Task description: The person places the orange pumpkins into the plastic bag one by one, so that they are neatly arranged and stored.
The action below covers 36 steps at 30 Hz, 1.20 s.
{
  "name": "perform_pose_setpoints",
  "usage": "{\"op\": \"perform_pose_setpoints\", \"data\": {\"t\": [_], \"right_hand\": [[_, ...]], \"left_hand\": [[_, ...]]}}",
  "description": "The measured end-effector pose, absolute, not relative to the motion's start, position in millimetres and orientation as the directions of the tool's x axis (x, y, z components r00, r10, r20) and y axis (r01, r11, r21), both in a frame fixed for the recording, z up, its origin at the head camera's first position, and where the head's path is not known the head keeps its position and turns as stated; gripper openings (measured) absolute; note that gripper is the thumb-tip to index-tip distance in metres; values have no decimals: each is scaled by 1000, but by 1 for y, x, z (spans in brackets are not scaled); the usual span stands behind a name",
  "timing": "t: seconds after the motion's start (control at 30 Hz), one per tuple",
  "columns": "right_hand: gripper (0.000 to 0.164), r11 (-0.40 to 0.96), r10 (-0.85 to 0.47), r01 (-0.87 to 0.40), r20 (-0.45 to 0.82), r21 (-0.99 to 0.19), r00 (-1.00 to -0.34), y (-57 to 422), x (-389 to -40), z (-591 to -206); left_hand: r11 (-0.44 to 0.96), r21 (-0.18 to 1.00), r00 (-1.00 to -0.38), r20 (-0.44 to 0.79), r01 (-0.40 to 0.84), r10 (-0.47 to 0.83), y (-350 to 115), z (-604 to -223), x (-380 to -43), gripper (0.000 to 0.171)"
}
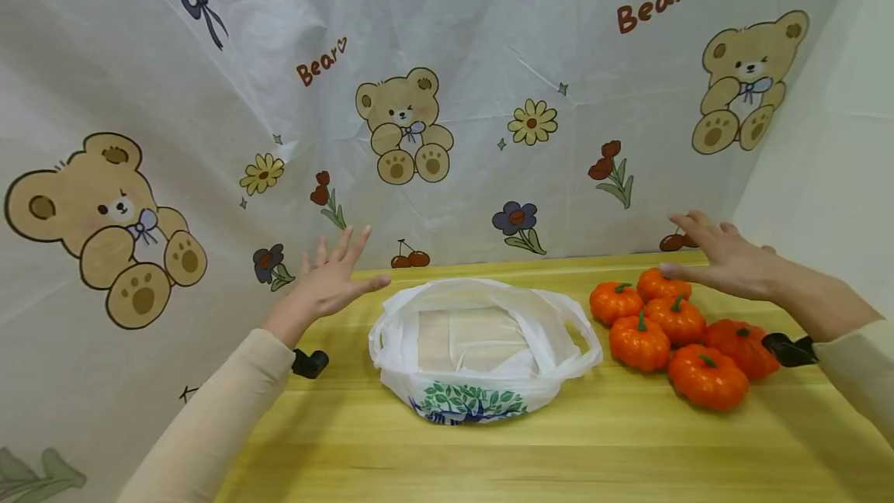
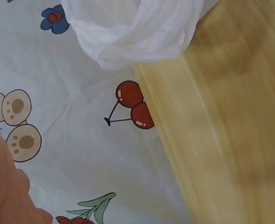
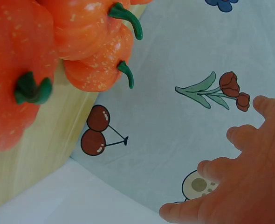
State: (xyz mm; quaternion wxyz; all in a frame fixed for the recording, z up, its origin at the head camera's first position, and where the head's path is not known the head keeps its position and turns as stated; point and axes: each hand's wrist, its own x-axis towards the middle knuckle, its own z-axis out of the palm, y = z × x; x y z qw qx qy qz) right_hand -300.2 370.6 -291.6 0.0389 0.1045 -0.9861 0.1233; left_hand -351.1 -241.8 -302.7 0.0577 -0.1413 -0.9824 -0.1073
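A white plastic bag [image 1: 475, 390] with a green tree print sits on the table, its mouth spread and something flat and beige [image 1: 482, 336] inside. To its left my left hand [image 1: 328, 282] hovers with fingers spread, holding nothing; part of that hand [image 2: 11, 186] shows at the left wrist view's corner. Several orange toy pumpkins [image 1: 639, 341] with green stems cluster right of the bag. Above and behind them is my right hand [image 1: 729, 258], fingers extended and nothing in its grasp. In the right wrist view, pumpkins [image 3: 93, 70] lie apart from the spread fingers [image 3: 216, 170].
The yellow wooden table [image 1: 489, 464] meets an upright sheet [image 1: 461, 223] printed with bears and flowers along its back edge. A plain white wall [image 1: 824, 177] rises on the right. Each wrist carries a small black device [image 1: 310, 363].
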Motion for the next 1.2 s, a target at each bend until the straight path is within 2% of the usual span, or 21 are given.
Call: {"op": "perform_pose_setpoints", "data": {"t": [0.3, 0.6, 0.8, 1.2], "right_hand": [[95, 911, -258, -291, 148, -293, -955, 373, -293, -307], [96, 862, -287, -330, 164, -386, -944, 371, -284, -312], [93, 831, -314, -361, 180, -422, -932, 372, -279, -317], [87, 795, -309, -347, 159, -498, -938, 392, -262, -332]], "left_hand": [[908, 261, -937, 212, 329, 279, -244, -324, -349, 102], [815, 436, -922, 251, 381, 296, -241, -336, -343, 105], [786, 491, -922, 285, 376, 263, -241, -347, -337, 104], [668, 660, -939, 255, 344, 232, -237, -366, -334, 106]]}}
